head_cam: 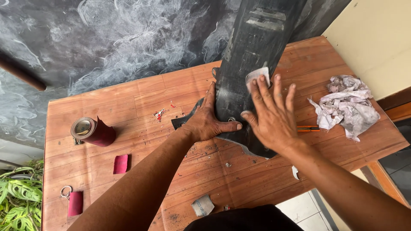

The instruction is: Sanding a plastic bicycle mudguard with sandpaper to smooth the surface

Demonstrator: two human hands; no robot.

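The left hand [208,122] lies flat, fingers spread, bracing the black plastic panel [252,47], while the right hand [270,112] presses a sandpaper piece [257,77] under its extended fingertips; the panel beyond them looks dull, probably partly sanded.

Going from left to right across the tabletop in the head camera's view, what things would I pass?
Green plant leaves → dark red sandpaper roll → small red sandpaper piece → left hand → right hand pressing a sandpaper scrap on the black plastic panel → crumpled rag.
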